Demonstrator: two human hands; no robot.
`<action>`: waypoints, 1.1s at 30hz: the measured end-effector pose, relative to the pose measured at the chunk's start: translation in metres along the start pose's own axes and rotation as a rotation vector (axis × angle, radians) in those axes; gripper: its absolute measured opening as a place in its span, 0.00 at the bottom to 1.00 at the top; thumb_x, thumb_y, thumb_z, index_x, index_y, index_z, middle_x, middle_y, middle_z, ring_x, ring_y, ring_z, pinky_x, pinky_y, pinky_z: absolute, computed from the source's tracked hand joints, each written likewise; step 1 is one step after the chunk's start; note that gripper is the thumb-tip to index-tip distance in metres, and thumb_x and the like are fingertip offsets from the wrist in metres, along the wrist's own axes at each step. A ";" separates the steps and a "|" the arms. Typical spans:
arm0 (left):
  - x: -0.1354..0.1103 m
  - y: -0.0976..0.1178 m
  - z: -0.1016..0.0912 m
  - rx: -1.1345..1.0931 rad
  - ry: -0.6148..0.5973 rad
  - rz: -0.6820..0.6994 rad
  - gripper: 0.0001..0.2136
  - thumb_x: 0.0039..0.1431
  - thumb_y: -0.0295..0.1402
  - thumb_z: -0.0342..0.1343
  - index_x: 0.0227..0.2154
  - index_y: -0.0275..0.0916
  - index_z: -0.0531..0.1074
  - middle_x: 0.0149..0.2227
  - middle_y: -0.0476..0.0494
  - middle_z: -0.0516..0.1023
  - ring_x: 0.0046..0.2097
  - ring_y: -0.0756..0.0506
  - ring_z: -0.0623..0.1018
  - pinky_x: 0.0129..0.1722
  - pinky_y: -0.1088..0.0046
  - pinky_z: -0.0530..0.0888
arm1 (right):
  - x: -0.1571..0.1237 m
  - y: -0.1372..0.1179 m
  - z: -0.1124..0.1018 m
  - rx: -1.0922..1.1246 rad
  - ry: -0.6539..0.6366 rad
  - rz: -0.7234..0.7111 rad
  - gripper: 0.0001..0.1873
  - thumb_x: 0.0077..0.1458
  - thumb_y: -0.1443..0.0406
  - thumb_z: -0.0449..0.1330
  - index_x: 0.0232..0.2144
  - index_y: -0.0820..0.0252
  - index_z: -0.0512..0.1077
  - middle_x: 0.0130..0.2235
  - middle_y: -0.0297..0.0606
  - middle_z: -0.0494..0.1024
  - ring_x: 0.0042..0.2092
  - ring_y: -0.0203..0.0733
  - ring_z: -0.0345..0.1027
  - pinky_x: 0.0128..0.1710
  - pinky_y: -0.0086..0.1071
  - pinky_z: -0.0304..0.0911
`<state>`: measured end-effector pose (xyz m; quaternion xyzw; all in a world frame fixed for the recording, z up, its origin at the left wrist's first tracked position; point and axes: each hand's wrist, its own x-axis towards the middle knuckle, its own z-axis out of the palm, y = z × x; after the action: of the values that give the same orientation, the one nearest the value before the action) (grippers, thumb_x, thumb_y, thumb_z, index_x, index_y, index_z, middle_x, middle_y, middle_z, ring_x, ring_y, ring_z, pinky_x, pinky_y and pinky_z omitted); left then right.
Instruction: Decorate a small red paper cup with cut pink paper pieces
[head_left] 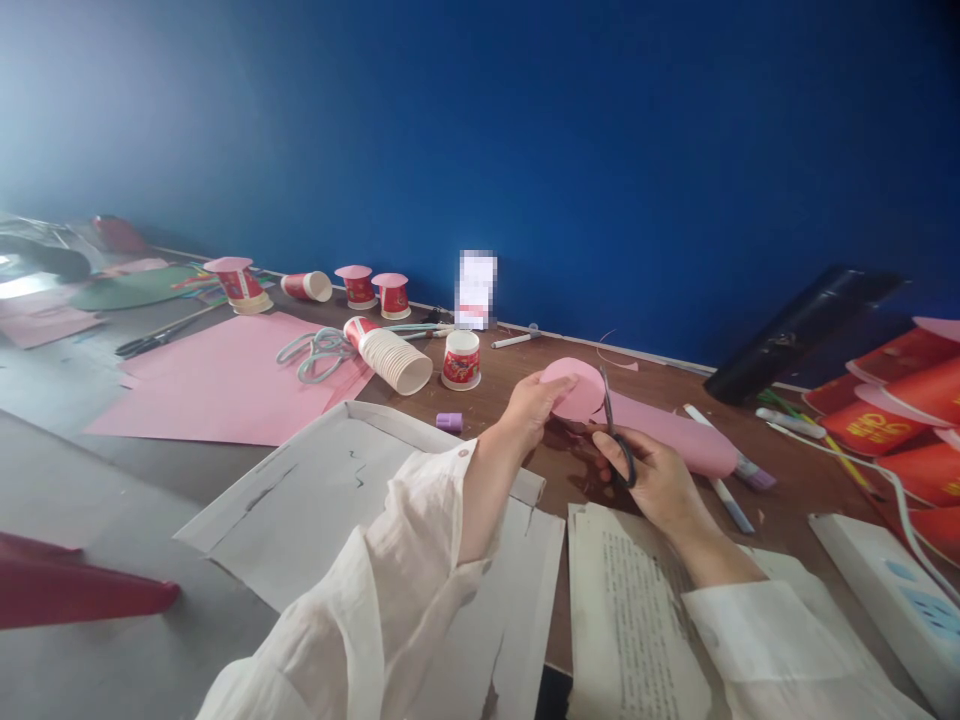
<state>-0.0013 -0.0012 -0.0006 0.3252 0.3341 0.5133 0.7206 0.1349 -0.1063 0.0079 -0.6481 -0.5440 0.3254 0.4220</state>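
My left hand (pixel 534 402) pinches a rounded piece of pink paper (pixel 574 385) above the brown table. In my right hand (pixel 654 472) is a pair of black-handled scissors (pixel 619 448), fingers through the loops. The blades stand upright at the right edge of the paper; whether they are parted I cannot make out. Just behind and to the right lies a longer curled pink sheet (pixel 667 430). A red patterned paper cup (pixel 460 362) stands to the left of my hands, near a purple cap (pixel 449 422).
A stack of paper cups (pixel 394 360) lies beside pale coiled cord (pixel 319 355) on pink sheets (pixel 202 385). Cups topped with pink discs (pixel 392 285) stand along the blue wall. An open book (pixel 622 610), a power strip (pixel 896 590) and a black tube (pixel 802 335) lie nearer right.
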 end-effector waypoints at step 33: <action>-0.006 0.011 0.004 -0.148 0.096 -0.083 0.07 0.51 0.25 0.65 0.34 0.33 0.76 0.30 0.44 0.79 0.33 0.48 0.77 0.38 0.73 0.75 | -0.001 0.001 -0.001 -0.010 -0.033 0.012 0.25 0.52 0.43 0.64 0.34 0.59 0.78 0.24 0.34 0.77 0.26 0.38 0.69 0.26 0.28 0.65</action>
<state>-0.0051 -0.0047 0.0116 0.2317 0.3425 0.5212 0.7465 0.1358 -0.1070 0.0072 -0.6481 -0.5484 0.3360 0.4079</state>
